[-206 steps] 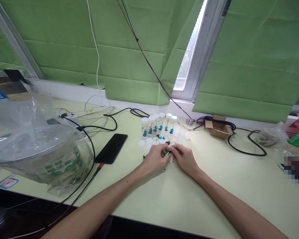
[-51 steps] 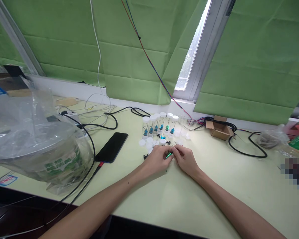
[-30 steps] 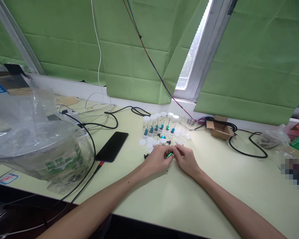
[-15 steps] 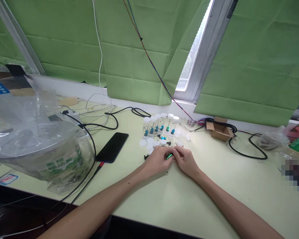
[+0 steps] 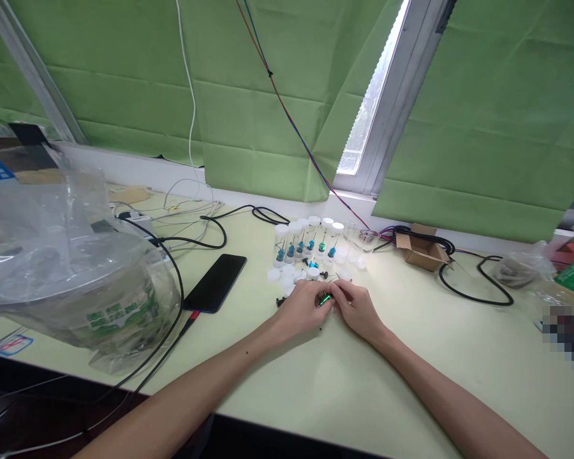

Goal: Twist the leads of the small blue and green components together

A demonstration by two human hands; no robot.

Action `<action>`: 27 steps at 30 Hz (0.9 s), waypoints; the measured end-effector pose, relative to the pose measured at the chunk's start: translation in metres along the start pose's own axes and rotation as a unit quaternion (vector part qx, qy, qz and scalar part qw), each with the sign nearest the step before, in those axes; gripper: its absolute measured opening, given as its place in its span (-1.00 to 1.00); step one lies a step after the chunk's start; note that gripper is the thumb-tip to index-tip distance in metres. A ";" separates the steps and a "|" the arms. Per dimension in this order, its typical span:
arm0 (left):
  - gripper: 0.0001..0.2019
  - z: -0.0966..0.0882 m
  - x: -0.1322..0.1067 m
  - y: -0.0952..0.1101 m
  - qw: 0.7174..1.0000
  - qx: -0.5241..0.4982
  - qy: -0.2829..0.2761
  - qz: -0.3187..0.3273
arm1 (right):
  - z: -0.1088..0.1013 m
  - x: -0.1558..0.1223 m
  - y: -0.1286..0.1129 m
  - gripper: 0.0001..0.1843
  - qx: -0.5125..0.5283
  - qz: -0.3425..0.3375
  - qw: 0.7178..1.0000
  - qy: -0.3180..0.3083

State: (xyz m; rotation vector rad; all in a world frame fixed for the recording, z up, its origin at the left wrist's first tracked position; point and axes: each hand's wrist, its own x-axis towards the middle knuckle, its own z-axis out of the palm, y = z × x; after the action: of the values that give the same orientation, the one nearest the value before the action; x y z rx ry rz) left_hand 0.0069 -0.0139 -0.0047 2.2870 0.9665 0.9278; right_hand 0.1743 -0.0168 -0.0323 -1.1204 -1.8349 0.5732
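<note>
My left hand (image 5: 302,305) is closed around a small shiny green metal part (image 5: 324,299), which shows between thumb and fingers. Against its fingertips, my right hand (image 5: 358,309) is pinched shut; whatever lies between those fingers is hidden. Just beyond stand several clear tubes (image 5: 291,245) with white caps, each holding a blue or green piece with a thin stem. A loose blue part (image 5: 313,265), a small black knob (image 5: 324,275) and several white caps (image 5: 312,273) lie between the tubes and my hands. Another black piece (image 5: 280,301) is left of my left hand.
A black phone (image 5: 216,283) lies to the left, a cable at its near end. Further left is a large plastic-wrapped tub (image 5: 119,312). An open cardboard box (image 5: 423,252) and black cables (image 5: 478,299) are at the right back. Green curtains (image 5: 277,140) hang behind the table.
Both hands stay nearly in place, fingertips still together at the green part. The view has shifted very slightly; nothing else has visibly moved.
</note>
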 end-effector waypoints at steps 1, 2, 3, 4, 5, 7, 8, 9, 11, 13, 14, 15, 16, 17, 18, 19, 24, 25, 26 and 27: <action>-0.85 0.000 0.000 0.000 1.000 0.000 -0.001 0.000 | 0.000 0.000 0.000 -0.65 0.003 0.002 1.000 0.001; -0.85 0.000 0.000 0.000 1.000 0.001 -0.001 -0.001 | 0.000 0.000 0.000 -0.65 0.006 0.003 1.000 0.001; -0.84 0.000 0.000 0.000 1.000 0.001 -0.001 -0.001 | 0.000 0.000 0.001 -0.65 0.008 0.004 1.000 0.001; -0.84 0.000 0.000 0.000 1.000 0.002 -0.002 -0.002 | 0.000 0.000 0.001 -0.65 0.010 0.005 1.000 0.002; -0.84 0.000 0.000 -0.001 1.000 0.002 -0.002 -0.003 | 0.000 0.000 0.001 -0.65 0.012 0.006 1.000 0.003; -0.83 0.000 0.000 -0.001 1.000 0.003 -0.001 -0.003 | 0.000 -0.001 0.002 -0.65 0.011 0.006 1.000 0.006; -0.83 0.000 0.000 -0.001 1.000 0.003 -0.001 -0.003 | 0.001 -0.001 0.002 -0.65 0.009 0.005 1.000 0.007; -0.83 0.000 0.000 0.000 1.000 0.003 -0.001 -0.003 | 0.001 -0.001 0.002 -0.65 0.008 0.003 1.000 0.008; -0.83 -0.001 0.000 0.000 1.000 0.003 -0.002 -0.003 | 0.001 -0.001 0.002 -0.64 0.005 0.001 1.000 0.008; -0.83 -0.001 0.001 0.001 1.000 0.001 -0.004 -0.001 | 0.001 -0.001 0.001 -0.64 0.001 0.000 1.000 0.006; -0.83 -0.001 0.001 0.001 1.000 0.001 -0.004 -0.001 | 0.001 0.000 0.001 -0.64 -0.001 -0.001 1.000 0.006; -0.84 -0.001 0.001 0.001 1.000 0.001 -0.005 0.000 | 0.001 0.000 0.001 -0.63 -0.003 -0.003 1.000 0.006; -0.84 -0.001 0.001 0.001 1.000 0.001 -0.005 -0.001 | 0.000 0.000 0.000 -0.63 -0.005 -0.004 1.000 0.004; -0.84 -0.001 0.001 0.001 1.000 0.001 -0.006 -0.002 | 0.000 0.000 0.000 -0.63 -0.006 -0.006 1.000 0.003; -0.84 0.000 0.001 0.001 1.000 0.001 -0.005 -0.003 | 0.000 0.000 0.000 -0.63 -0.007 -0.007 1.000 0.003; -0.84 0.000 0.001 0.001 1.000 0.001 -0.003 -0.004 | 0.000 0.000 -0.001 -0.64 -0.007 -0.009 1.000 0.002; -0.82 -0.001 0.000 0.003 1.000 -0.002 -0.003 0.001 | 0.000 -0.001 -0.002 -0.63 -0.006 -0.010 1.000 -0.001; -0.82 -0.001 0.000 0.003 1.000 0.000 -0.003 0.000 | 0.000 -0.001 -0.002 -0.63 -0.008 -0.011 1.000 -0.001; -0.82 -0.001 0.000 0.003 1.000 0.002 -0.002 -0.002 | 0.000 -0.001 -0.003 -0.63 -0.010 -0.012 1.000 -0.001; -0.82 -0.001 0.000 0.003 1.000 0.003 -0.002 -0.005 | 0.000 -0.001 -0.003 -0.62 -0.013 -0.012 1.000 -0.001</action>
State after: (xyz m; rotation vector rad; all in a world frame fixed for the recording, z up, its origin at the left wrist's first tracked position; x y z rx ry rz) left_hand 0.0076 -0.0152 -0.0020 2.2876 0.9789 0.9169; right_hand 0.1736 -0.0187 -0.0306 -1.1128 -1.8590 0.5382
